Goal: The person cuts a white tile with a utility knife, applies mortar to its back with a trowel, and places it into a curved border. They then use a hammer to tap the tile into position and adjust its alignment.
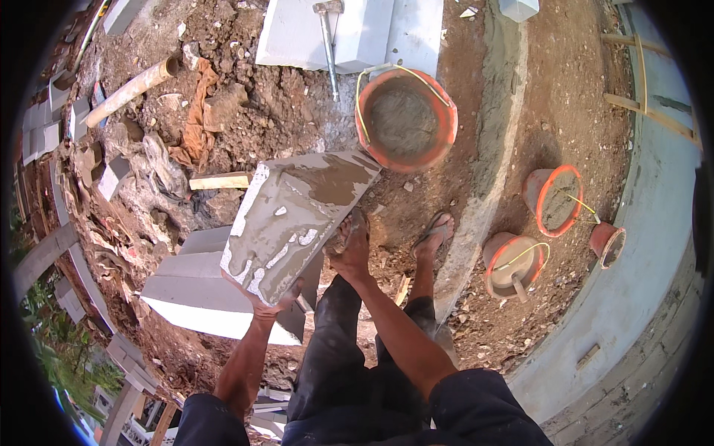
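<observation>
A grey concrete block (297, 212) is tilted in front of me, its upper face smeared with wet mortar and a brown wet patch at the far end. My left hand (274, 299) grips its near lower corner, the fingers partly hidden under the edge. My right hand (352, 249) is closed on its right edge, close to the middle. Beneath and to the left sit more pale grey blocks (197, 286). Just beyond the held block's far corner stands an orange bucket (451, 126) of grey mortar with a yellowish handle.
A hammer (327, 48) lies on pale blocks (364, 33) at the far side. Rubble, a pipe (132, 93) and a wood piece (220, 181) lie left. At right are an orange bucket (529, 195), another bucket (500, 249), a small bucket (601, 238) and a mortar strip (500, 82).
</observation>
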A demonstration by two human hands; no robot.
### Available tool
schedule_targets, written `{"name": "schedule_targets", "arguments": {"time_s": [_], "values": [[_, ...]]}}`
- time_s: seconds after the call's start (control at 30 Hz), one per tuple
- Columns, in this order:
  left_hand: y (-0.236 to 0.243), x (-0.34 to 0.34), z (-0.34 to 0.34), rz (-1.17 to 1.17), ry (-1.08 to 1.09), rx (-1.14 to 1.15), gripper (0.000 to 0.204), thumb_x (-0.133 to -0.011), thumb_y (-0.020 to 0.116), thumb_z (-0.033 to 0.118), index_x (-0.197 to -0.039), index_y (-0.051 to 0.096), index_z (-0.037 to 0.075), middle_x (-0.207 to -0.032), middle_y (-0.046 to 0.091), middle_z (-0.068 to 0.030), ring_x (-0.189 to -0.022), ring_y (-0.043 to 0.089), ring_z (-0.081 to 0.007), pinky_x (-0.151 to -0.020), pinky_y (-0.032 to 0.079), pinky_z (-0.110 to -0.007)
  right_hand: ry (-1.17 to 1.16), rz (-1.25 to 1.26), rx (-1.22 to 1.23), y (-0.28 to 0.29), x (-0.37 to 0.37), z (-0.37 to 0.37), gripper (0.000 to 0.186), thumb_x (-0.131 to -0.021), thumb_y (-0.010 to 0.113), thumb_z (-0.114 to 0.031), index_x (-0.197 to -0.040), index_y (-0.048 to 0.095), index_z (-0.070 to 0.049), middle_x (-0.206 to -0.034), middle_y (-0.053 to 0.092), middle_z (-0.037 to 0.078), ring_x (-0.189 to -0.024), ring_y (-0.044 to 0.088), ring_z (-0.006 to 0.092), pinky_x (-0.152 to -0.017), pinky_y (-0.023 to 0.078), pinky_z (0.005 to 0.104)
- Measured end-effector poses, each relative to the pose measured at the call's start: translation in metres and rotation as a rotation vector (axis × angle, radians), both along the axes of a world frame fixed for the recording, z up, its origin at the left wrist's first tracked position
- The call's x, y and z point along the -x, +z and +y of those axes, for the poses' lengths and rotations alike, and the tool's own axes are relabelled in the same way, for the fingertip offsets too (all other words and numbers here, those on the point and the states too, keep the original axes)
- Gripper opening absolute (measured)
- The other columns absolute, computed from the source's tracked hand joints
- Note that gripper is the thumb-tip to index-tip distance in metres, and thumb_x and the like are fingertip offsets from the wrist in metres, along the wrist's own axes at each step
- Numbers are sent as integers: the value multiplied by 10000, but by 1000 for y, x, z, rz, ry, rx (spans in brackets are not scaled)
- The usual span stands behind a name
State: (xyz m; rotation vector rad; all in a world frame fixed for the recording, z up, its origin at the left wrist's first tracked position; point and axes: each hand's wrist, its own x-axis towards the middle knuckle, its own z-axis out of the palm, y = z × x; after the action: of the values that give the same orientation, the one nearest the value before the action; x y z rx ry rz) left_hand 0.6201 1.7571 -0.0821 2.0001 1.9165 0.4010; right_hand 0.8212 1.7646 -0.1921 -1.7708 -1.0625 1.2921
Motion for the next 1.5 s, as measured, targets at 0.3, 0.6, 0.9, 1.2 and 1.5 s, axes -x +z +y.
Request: {"name": "schedule_targets", "arguments": {"time_s": [0.3,0.6,0.9,1.2,1.5], "values": [[43,-79,18,-338,741,-130,1359,-566,859,599,-1499,81,-10,-1414,270,-233,-1358,285,-393,-1097,308,-549,211,-356,-236,22,17,22,1066,-665,831,-424,-1436,265,46,-1393,389,292,-1302,397,474,-1096,332,569],[62,-146,123,-493,958,-344,993,-710,804,116,-1442,159,-68,-1395,302,-263,-1303,368,-350,-1108,313,-533,20,-341,-151,-16,23,43,1117,-682,805,-555,-1474,221,-27,-1417,339,262,-1320,354,458,-1052,326,582],[66,-181,166,-655,851,-435,816,-742,779,78,-1338,260,-128,-1217,477,-253,-1076,554,-308,-980,484,-443,-143,-397,-401,-76,16,97,878,-596,844,-258,-1317,385,-59,-1309,365,229,-1228,395,441,-1020,325,607],[93,-154,253,-677,1258,-255,799,-637,883,254,-1114,341,-89,-1054,479,-209,-982,586,-295,-845,583,-407,107,-434,-356,14,-11,104,1004,-525,831,-180,-1382,337,-5,-1309,365,264,-1231,363,479,-1043,261,616],[80,-195,256,8,1612,106,1053,-485,916,514,-1146,364,-93,-1062,483,-202,-997,548,-304,-844,491,-474,340,-677,-22,113,-123,45,1000,-557,819,-235,-1406,351,9,-1257,399,249,-1210,384,435,-1058,242,574]]}}
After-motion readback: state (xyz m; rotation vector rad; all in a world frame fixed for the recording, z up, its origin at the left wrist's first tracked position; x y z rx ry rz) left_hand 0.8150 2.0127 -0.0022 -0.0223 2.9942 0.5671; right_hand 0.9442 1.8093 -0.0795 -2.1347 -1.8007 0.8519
